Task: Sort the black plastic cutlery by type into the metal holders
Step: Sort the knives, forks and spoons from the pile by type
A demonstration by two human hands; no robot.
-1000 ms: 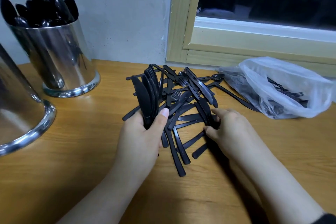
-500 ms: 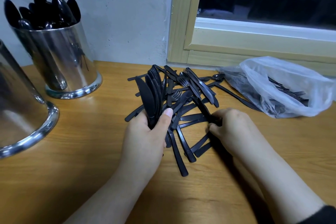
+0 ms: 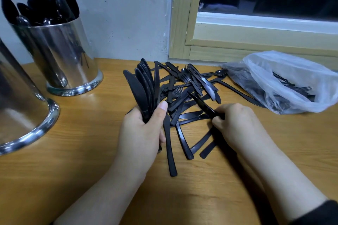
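The left hand (image 3: 142,131) grips a fanned bunch of knives (image 3: 143,86) upright over the table (image 3: 73,160) — the right hand (image 3: 236,124), knuckles up, pinches one knife (image 3: 203,105) at the loose cutlery pile (image 3: 184,97).

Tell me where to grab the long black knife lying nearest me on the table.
Probably best: pinch the knife at its near handle end, which juts free of the pile, coming from the near side. Its blade end lies hidden by the left hand.
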